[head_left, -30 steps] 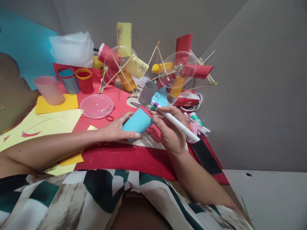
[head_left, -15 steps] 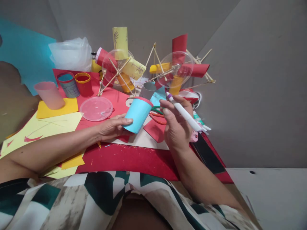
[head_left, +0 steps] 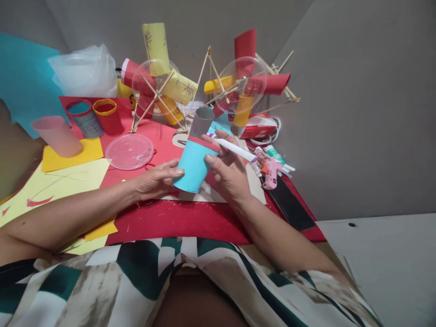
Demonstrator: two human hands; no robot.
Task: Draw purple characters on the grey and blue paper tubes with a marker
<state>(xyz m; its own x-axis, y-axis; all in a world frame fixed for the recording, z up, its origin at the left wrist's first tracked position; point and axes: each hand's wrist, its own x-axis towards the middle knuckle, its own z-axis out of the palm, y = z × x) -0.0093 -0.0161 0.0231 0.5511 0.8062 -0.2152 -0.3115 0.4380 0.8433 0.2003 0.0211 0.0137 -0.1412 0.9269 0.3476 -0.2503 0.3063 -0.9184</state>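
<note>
A light blue paper-covered tube [head_left: 193,167] with a red band at its top is tilted between my hands. My left hand [head_left: 158,179] grips its lower left side, thumb in front. On the right edge of the tube rests the thumb of my right hand [head_left: 231,175], which also carries a white marker [head_left: 235,149] with a purple end between its fingers. Behind the tube's rim stands a grey cardboard tube [head_left: 203,119]; whether the two touch I cannot tell. Scissors lie partly hidden behind the blue tube.
Two wheel models of sticks, clear discs [head_left: 243,84] and paper tubes stand at the back. On the left are a pink cup [head_left: 57,136], decorated tubes [head_left: 108,118] and a clear lid [head_left: 129,152]. A pink glue gun [head_left: 270,175] and a black phone-like slab [head_left: 293,206] lie right.
My right hand has moved left with the marker and now touches the blue tube. The view has shifted slightly, uncovering the glue gun.
</note>
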